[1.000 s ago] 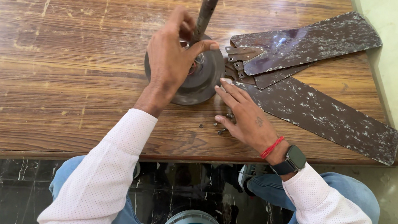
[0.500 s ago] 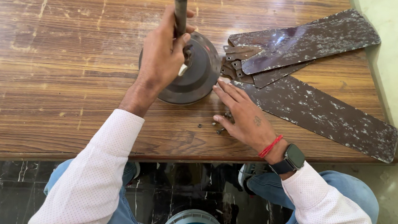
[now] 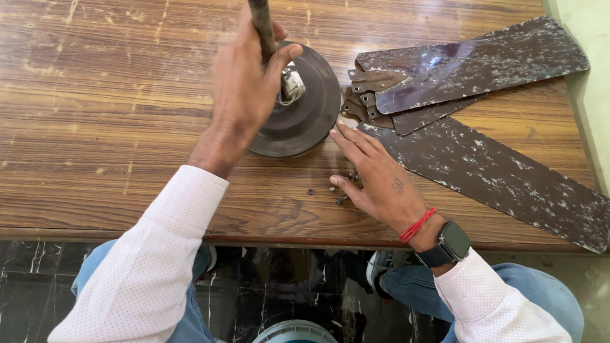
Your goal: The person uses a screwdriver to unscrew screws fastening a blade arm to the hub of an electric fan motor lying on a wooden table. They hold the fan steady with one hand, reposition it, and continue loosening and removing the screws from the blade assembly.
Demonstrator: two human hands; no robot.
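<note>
Two hands at fan motor (image 3: pixel 305 106) | left hand (image 3: pixel 241 90) grip clenched on rod (image 3: pixel 257 3), now raised upright from earlier tilt | right hand (image 3: pixel 377 180) released, flat on table (image 3: pixel 82 90) right of motor, over screws (image 3: pixel 339 194)

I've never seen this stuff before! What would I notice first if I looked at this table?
First, the left hand gripping a dark metal rod that sticks up from a round, dusty fan motor in the middle of the wooden table. Next, the long, speckled fan blades lying fanned out on the table's right side. The right hand rests flat beside a few small screws near the front edge.
</note>
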